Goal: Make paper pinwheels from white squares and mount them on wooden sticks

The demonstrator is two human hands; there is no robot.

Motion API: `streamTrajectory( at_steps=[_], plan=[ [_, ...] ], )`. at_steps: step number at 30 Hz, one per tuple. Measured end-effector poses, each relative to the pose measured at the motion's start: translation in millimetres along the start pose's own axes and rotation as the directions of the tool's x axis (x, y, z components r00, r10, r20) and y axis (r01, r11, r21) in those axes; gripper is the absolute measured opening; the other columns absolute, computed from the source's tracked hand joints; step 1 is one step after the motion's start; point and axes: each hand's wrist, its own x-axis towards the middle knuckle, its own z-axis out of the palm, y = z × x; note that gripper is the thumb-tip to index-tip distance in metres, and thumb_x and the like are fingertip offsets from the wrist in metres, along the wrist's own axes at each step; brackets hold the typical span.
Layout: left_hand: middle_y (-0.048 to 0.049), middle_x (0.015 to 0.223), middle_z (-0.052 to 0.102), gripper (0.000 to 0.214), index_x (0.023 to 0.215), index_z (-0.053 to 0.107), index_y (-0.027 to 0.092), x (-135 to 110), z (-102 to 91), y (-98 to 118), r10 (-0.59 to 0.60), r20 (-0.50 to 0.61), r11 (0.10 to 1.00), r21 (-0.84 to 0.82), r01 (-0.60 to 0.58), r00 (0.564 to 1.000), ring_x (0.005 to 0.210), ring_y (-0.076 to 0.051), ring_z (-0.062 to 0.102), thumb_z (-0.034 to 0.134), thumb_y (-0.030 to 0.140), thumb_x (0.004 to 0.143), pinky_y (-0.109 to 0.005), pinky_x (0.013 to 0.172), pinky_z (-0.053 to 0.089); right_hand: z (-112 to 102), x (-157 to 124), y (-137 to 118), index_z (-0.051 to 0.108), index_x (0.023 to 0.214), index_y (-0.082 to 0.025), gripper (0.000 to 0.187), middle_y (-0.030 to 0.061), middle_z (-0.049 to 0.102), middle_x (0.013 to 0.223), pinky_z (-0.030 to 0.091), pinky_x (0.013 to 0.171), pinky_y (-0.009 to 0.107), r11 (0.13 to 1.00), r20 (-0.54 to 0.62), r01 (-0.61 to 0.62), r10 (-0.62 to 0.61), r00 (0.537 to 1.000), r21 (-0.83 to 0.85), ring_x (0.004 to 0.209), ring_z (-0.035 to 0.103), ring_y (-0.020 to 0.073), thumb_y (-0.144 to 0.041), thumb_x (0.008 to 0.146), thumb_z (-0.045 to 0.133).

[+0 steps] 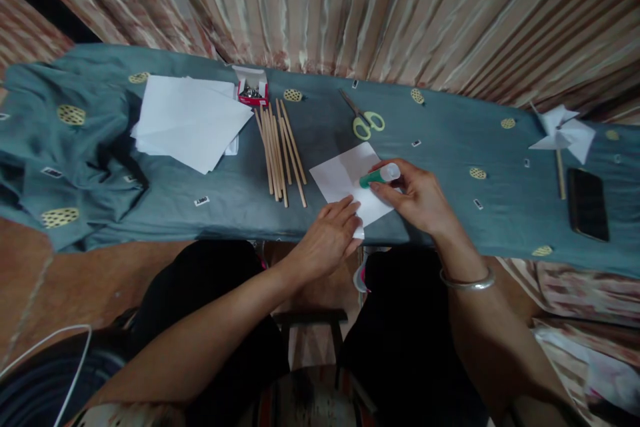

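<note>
Right-hand grip: right hand (417, 195) closed on a green glue stick (383, 175), its pale end toward 2 o'clock.
Glue stick position: above the white sheet (335, 170); contact with the paper cannot be told.
Left-hand grip: left hand (327, 230) set on the sheet's near edge, fingers close together; whether it pinches the paper cannot be told.
White sheet: on the cloth-covered counter (445, 140), between the 2 hands. Clock directions below are taken from it.
Scissors: 12 o'clock, yellow-green handles (369, 125) toward the sheet, blades apart.
Wooden sticks (275, 153): 10 o'clock, loosely bunched.
Box (244, 98): between 10 and 11 o'clock, lid raised, small metallic pieces inside.
Paper stack (187, 121): 10 o'clock, beyond the sticks, edges uneven.
White pinwheel (563, 130): between 2 and 3 o'clock, on a stick.
Dark phone (589, 205): 3 o'clock, near the pinwheel's stick.
</note>
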Motion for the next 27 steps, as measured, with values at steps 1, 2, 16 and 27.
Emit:
streamTrajectory(
  at_steps=[1, 2, 16, 27],
  plan=[
    [-0.0202, 0.141, 0.053, 0.027, 0.112, 0.058, 0.008, 0, 0.4, 0, 0.0, -0.002, 1.0, 0.0, 0.0, 1.0, 0.14, -0.033, 0.039, 0.057, 0.025, 0.091, -0.05, 0.11, 0.038, 0, 0, -1, 0.066, 0.102, -0.02, 0.025, 0.0032, 0.07, 0.082, 0.047, 0.061, 0.03, 1.0, -0.004, 0.003, -0.003, 1.0, -0.018, 0.068, 0.062, 0.0181, -0.035, 0.081, 0.064],
    [-0.0201, 0.141, 0.053, 0.027, 0.112, 0.058, 0.009, 0, 0.6, 0, 0.0, -0.002, 1.0, 0.001, 0.0, 1.0, 0.14, -0.033, 0.039, 0.057, 0.025, 0.091, -0.05, 0.11, 0.038, 0, 0, -2, 0.066, 0.101, -0.02, 0.025, 0.0034, 0.07, 0.083, 0.047, 0.061, 0.03, 0.999, -0.008, 0.005, -0.005, 1.0, -0.033, 0.067, 0.062, 0.0181, -0.035, 0.082, 0.064],
    [-0.0205, 0.142, 0.051, 0.025, 0.108, 0.06, 0.007, 1, -0.4, 2, -0.002, 0.014, 1.0, 0.028, 0.001, 1.0, 0.142, -0.033, 0.036, 0.059, 0.024, 0.09, -0.046, 0.112, 0.037, 4, 8, -5, 0.068, 0.092, -0.016, 0.022, 0.0044, 0.068, 0.075, 0.046, 0.063, 0.031, 0.984, 0.063, 0.031, -0.02, 0.998, -0.175, 0.064, 0.061, 0.018, -0.034, 0.08, 0.063],
    [-0.0203, 0.142, 0.052, 0.02, 0.107, 0.059, 0.01, 1, 0.0, 2, 0.003, 0.0, 0.999, 0.038, -0.003, 1.0, 0.141, -0.032, 0.038, 0.056, 0.023, 0.092, -0.048, 0.109, 0.038, 3, 15, 6, 0.072, 0.09, -0.017, 0.027, 0.0061, 0.073, 0.082, 0.047, 0.064, 0.032, 0.994, 0.116, 0.001, 0.011, 0.993, -0.105, 0.07, 0.064, 0.0211, -0.039, 0.076, 0.068]
  ],
)
